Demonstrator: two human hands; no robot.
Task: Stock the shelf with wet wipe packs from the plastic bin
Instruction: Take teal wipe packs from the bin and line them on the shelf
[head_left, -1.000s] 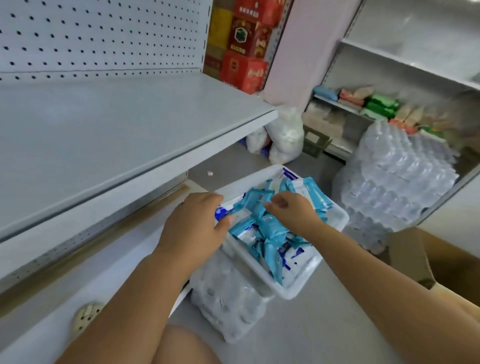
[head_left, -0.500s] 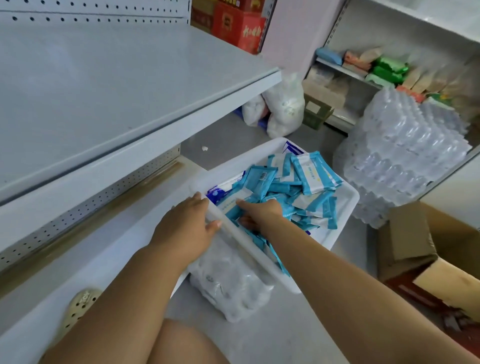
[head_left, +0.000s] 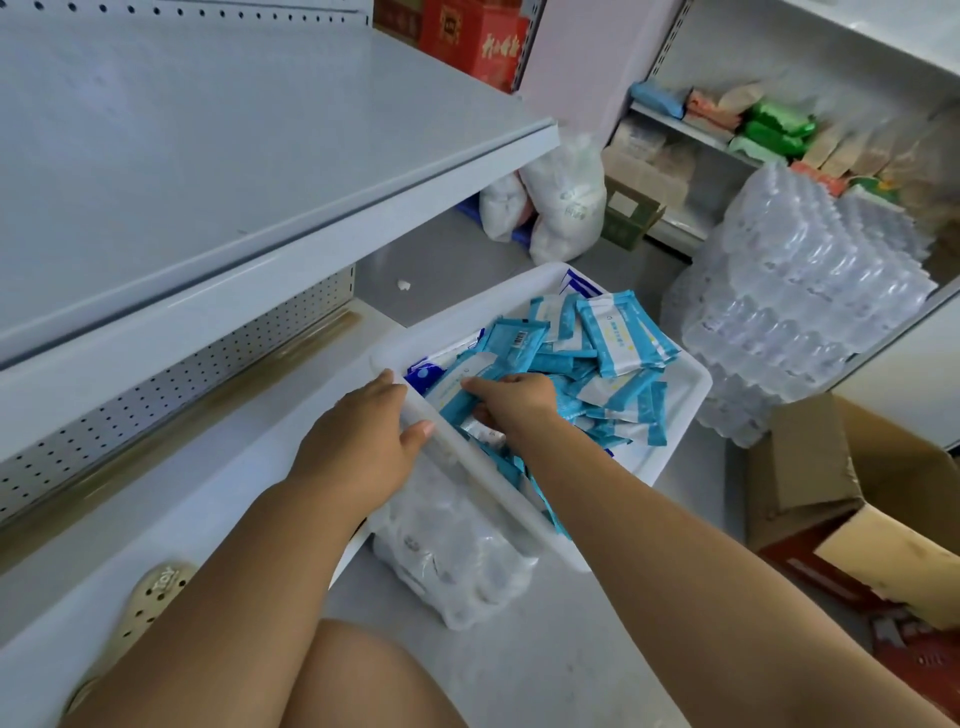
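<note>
My left hand (head_left: 363, 441) grips the bin (head_left: 693, 376) at its near-left rim, thumb hooked over the edge to the inside and fingers on the outer side. My right hand (head_left: 514, 402) is inside the bin, fingers curled down into the packs (head_left: 618, 332). Its thumb lies on top of a blue one and the fingertips are tucked beneath; I can't tell how many it holds. Most packs lie heaped just beyond those fingers. The shelf (head_left: 208, 156) sits above and left of both hands, well apart.
</note>
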